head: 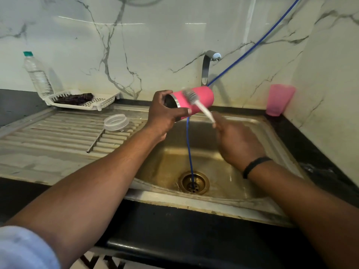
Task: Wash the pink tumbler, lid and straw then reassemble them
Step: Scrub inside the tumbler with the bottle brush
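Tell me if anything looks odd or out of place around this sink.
A thin blue hose comes down across the wall, passes behind the pink tumbler and ends in the sink drain. The basin itself looks stained brownish-yellow.

The tumbler [196, 102] is lying sideways above the sink [252, 193], in front of the tap [208, 65]. The lid [116, 122] and the straw [95, 140] are lying on the draining board [48, 133], left of the sink. Behind them a tray [85, 101] is sitting beside a bottle [37, 74]. A cup [279, 99] is standing on the desk [314, 144], right of the sink.
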